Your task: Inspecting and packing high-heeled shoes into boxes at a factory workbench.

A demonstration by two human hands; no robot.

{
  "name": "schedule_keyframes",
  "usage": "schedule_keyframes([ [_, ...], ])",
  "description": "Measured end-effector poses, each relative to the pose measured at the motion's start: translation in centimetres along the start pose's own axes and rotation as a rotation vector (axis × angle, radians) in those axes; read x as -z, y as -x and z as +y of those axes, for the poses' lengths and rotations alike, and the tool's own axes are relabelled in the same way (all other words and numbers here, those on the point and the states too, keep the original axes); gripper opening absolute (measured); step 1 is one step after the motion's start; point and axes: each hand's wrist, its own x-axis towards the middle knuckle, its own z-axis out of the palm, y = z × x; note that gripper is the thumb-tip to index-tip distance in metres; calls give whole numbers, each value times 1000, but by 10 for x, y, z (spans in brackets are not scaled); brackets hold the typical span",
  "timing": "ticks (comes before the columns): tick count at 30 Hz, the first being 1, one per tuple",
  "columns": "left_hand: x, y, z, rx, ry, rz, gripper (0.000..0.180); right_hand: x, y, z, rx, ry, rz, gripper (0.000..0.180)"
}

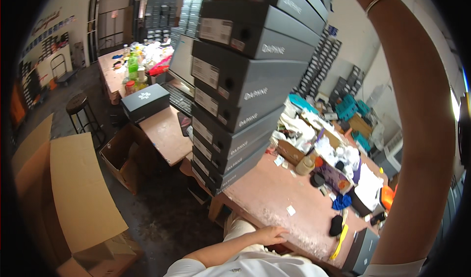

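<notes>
My left hand rests low in the view on the near edge of the worn pinkish table, fingers loosely curled and holding nothing that I can see. My right arm rises up the right side of the view with a thin bangle at the wrist; the right hand itself runs out of the top edge, so I cannot tell whether it is spread or gripping.

Up and just left of that raised arm, well above my left hand, a tall stack of dark grey shoe boxes leans, its base standing on the far left corner of the table. Each box has a pale label on its end.

Right of my left hand, on the table, lie a black sock-like item and a yellow strip. Further out are a roll of tape and a heap of white and coloured bits.

Left of the stack, a single dark box sits on a lower table, with an open cardboard carton below it. A large flat cardboard sheet lies far left of my left hand, and a round stool stands beyond it.
</notes>
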Motion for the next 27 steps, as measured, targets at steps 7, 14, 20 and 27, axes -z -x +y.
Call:
schedule_keyframes([
  [7,51,-30,65,-245,1,450,42,-85,182,109,-238,-443,344,48],
  [14,103,-99,94,-260,1405,519,69,-8,508,-3,-409,-408,112,73],
  [20,11,-133,-42,490,944,546,72,44,664,-186,-603,-1108,-500,33],
  [27,-62,-72,-56,517,963,558,47,4,724,-222,-1668,-1397,-935,52],
])
